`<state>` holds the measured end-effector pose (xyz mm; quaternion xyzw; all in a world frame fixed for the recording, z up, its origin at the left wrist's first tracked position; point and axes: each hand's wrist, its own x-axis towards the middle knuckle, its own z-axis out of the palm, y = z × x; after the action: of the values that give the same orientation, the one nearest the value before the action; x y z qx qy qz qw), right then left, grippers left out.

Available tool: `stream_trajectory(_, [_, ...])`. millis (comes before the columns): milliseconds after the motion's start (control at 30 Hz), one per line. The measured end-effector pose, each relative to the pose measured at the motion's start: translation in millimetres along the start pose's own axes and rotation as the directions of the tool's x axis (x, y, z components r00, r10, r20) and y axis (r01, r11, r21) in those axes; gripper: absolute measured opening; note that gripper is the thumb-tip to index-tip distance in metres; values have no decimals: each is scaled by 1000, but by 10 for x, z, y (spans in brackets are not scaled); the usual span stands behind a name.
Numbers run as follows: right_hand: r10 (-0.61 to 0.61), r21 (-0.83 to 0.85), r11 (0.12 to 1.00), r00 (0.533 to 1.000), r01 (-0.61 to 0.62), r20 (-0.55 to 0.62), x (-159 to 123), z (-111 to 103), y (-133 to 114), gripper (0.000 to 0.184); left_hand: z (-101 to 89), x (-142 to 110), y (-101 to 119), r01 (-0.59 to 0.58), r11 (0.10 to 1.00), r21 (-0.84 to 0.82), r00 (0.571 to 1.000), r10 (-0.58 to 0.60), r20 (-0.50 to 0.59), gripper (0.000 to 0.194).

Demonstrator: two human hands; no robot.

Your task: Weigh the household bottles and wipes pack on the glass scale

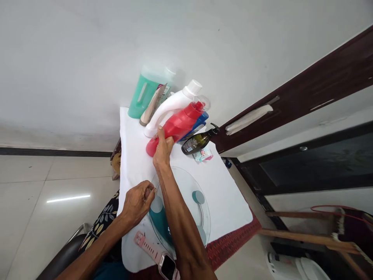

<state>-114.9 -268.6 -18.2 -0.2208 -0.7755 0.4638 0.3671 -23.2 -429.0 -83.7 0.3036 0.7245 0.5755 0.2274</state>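
The right hand (162, 149) grasps the lower body of a glossy red plastic bottle (182, 122) with a clear cap, thumb laid along its side, while the left hand (138, 204), fingers curled, is at the rim of a round clear disc (186, 181) with teal and grey fittings; whether its fingertips pinch anything, I cannot tell. The red bottle is on the near side of a cluster toward the back of the white-covered tabletop (230, 194), and whether its base bears on the cloth is unclear. Beside it is a white plastic bottle with a white cap (175, 103), then a beige flat-ended pack (153, 107) and a translucent green jug (150, 93). On its other side are a partly hidden blue container (196, 126), a dark green pump bottle (198, 142) and a small pale-blue and pink packet (203, 155). As for progress, the grip on the red bottle is made and its release not yet done; the neighbouring containers are grouped and out of both hands. The disc and a pink-strapped watch (167, 266) lie nearer the person, the disc partly hidden by the right forearm.
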Motion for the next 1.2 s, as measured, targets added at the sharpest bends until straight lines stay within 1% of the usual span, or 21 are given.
stream_trajectory(33, [72, 77, 995, 994, -65, -84, -31, -34, -21, 62, 0, -1, 0, -2, 1000, -2, 1000, 2, -1, 29])
stream_trajectory(100, [203, 206, 966, 955, -159, -215, -63, -125, -69, 66, -1, -3, 1, -2, 1000, -5, 1000, 2, -5, 28])
stream_trajectory(200, [317, 330, 919, 903, -217, -289, -39, -312, -150, 71, -7, -2, 3, 6, 1000, -5, 1000, -6, -11, 29])
stream_trajectory(267, [354, 378, 896, 888, -232, -294, -15, -446, -209, 74, -9, 2, 0, 6, 1000, 0, 1000, -6, -12, 30])
stream_trajectory(400, [333, 442, 876, 905, -193, -265, -84, -687, -379, 77, -7, 13, -9, 20, 1000, 14, 1000, -20, -7, 28])
stream_trajectory(533, [261, 479, 870, 935, -120, -240, -338, -991, -655, 77, -12, 17, 8, 31, 999, 31, 999, -30, -28, 28])
stream_trajectory(633, [184, 424, 903, 949, -62, -254, -592, -1292, -869, 76, -29, 20, 25, 17, 999, 34, 999, -16, -34, 26])
stream_trajectory(767, [139, 326, 945, 943, -35, -301, -956, -1653, -1038, 75, -62, 38, 25, -4, 999, 50, 1000, 5, -26, 26])
stream_trajectory(833, [139, 307, 951, 936, -36, -323, -1131, -1778, -1050, 73, -75, 49, 21, -20, 998, 65, 999, 22, -25, 26])
stream_trajectory(933, [155, 312, 949, 925, -42, -347, -1358, -1894, -987, 71, -84, 60, 17, -35, 995, 89, 999, 37, -27, 25])
stream_trajectory(1067, [187, 329, 943, 904, -55, -384, -1561, -1961, -821, 68, -83, 64, 14, -55, 993, 108, 998, 59, -33, 25])
stream_trajectory(1200, [197, 327, 944, 889, -57, -414, -1680, -1969, -651, 67, -76, 67, 4, -88, 989, 116, 994, 94, -47, 25])
